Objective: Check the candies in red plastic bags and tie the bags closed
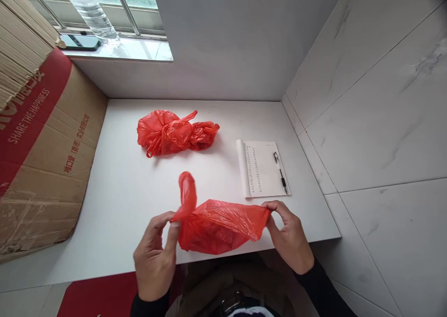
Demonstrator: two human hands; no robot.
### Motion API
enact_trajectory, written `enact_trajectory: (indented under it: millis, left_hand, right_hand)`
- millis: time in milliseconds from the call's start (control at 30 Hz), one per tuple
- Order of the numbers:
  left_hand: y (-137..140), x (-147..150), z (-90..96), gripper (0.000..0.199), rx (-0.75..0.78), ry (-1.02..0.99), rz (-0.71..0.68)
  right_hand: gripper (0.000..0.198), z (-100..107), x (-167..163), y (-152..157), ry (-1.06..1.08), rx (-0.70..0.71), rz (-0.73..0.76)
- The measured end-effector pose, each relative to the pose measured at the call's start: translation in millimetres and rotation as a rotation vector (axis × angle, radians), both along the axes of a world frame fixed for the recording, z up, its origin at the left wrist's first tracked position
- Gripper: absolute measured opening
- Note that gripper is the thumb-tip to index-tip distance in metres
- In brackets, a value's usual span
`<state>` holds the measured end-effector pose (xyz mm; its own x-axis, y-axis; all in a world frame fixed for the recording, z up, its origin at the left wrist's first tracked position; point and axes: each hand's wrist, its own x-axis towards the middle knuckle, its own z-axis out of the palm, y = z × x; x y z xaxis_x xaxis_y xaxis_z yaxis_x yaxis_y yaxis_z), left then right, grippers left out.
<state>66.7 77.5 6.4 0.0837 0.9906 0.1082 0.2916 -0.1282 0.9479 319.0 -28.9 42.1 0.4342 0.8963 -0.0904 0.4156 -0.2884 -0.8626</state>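
A thin red plastic bag (pixel 223 224) is stretched sideways at the table's front edge, with its handle loop standing up on the left. My left hand (pixel 157 256) pinches the bag's left end between thumb and finger. At the other end, my right hand (pixel 288 235) grips the bag's right corner the same way. What may be inside the bag cannot be made out. Farther back on the table lie knotted red plastic bags (pixel 174 133), bunched together.
An open notepad (pixel 263 168) with handwritten columns lies on the white table (pixel 118 177), a pen (pixel 280 172) on it. A big cardboard box (pixel 52 158) stands at left. On the windowsill are a clear bottle (pixel 92 12) and a phone (pixel 80 42). A tiled wall borders the right.
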Motion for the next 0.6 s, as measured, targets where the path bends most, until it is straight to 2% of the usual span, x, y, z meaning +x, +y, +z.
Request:
enact_trajectory:
  millis: [133, 300, 367, 433, 533, 600]
  left_hand:
    - [3, -12, 8.3, 0.015, -0.051, -0.049, 0.084]
    - [-3, -8, 6.6, 0.020, -0.156, -0.054, 0.186]
    - [-1, -6, 3.7, 0.020, -0.173, -0.077, 0.205]
    - [1, -5, 3.6, 0.021, -0.206, -0.104, 0.185]
    - [-1, -2, 12.7, 0.024, -0.253, -0.138, 0.157]
    - [-7, 2, 22.5, 0.030, -0.184, -0.121, 0.194]
  right_hand:
    - [0.020, 0, 7, -4, 0.052, -0.055, -0.017]
    - [0.040, 6, -6, 2, -0.135, 0.075, 0.083]
    - [0.036, 10, -9, 6, -0.148, 0.110, 0.122]
    - [0.024, 12, -10, 9, -0.125, 0.128, 0.142]
    - [0.010, 13, -8, 10, -0.079, 0.128, 0.111]
    - [0.013, 13, -8, 10, -0.049, 0.100, 0.086]
